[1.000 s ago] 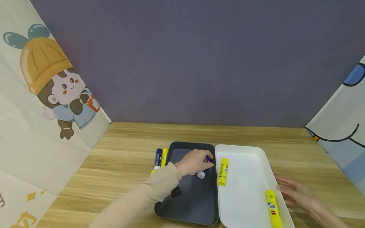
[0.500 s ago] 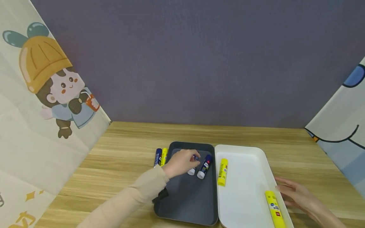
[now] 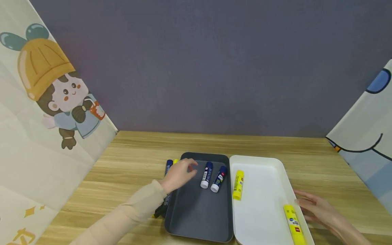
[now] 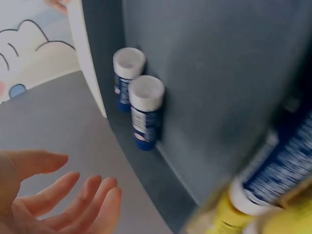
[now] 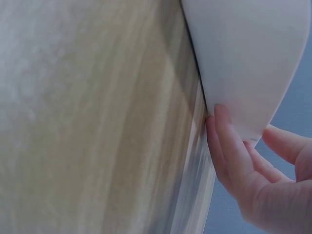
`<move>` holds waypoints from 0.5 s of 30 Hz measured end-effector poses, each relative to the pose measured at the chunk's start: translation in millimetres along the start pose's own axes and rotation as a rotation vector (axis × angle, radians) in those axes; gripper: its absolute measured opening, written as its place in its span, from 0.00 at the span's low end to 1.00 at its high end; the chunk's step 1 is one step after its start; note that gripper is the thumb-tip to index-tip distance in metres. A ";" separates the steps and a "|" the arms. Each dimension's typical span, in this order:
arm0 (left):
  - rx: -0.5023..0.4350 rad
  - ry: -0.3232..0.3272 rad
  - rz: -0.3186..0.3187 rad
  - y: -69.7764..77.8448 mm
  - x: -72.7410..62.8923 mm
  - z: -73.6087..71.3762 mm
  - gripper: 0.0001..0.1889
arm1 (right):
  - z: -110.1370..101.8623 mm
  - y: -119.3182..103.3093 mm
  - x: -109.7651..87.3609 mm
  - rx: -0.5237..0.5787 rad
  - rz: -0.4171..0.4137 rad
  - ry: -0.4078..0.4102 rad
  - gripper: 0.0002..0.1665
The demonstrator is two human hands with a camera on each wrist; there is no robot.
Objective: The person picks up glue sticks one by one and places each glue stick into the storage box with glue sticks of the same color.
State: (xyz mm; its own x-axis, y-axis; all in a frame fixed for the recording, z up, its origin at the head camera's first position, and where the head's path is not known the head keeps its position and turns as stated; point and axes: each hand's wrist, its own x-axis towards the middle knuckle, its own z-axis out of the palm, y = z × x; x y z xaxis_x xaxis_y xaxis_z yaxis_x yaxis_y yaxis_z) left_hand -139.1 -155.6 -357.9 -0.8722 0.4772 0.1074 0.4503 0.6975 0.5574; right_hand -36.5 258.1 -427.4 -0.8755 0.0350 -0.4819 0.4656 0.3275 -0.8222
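My left hand (image 3: 177, 174) hovers over the left rim of the dark grey tray (image 3: 200, 217), fingers loosely bent and holding nothing. Two dark blue glue sticks with white ends lie inside that tray: one glue stick (image 3: 206, 175) near the hand, the other glue stick (image 3: 218, 179) farther right. At the right, my right hand (image 3: 320, 211) rests against the outer side of the white tray (image 3: 263, 190); in the right wrist view its fingers (image 5: 231, 141) touch the wall and the thumb is at the rim. Yellow glue sticks lie in the white tray, one at left (image 3: 238, 184), one at right (image 3: 294, 224).
Left of the dark tray, partly hidden by the left arm, are more glue sticks: a blue glue stick (image 3: 168, 166) and a yellow glue stick (image 3: 175, 161), among several. The trays stand side by side on a wooden table (image 3: 137, 153), with a grey panel (image 3: 214, 68) behind.
My left hand has let go of the blue glue sticks and moved left from the tray's right side to its left rim, uncovering both. The right hand stays in place.
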 end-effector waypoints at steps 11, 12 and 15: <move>-0.006 0.131 -0.101 -35.7 -1.8 -4.5 0.13 | 1.0 -0.1 -0.9 0.000 -0.002 0.005 0.45; -0.008 0.131 -0.109 -38.5 -1.9 -4.9 0.14 | 1.1 0.0 -0.8 0.002 -0.002 0.005 0.45; -0.020 0.135 -0.139 -46.5 -2.2 -5.6 0.14 | 1.1 0.3 -0.7 0.003 0.000 0.006 0.45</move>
State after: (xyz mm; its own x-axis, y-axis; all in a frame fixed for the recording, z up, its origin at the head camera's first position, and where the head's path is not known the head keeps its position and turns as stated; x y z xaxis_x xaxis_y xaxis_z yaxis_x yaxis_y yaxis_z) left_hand -159.2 -192.1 -379.4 -0.9440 0.3001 0.1370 0.3210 0.7403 0.5907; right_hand -35.7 257.2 -427.6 -0.8762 0.0404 -0.4802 0.4660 0.3245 -0.8231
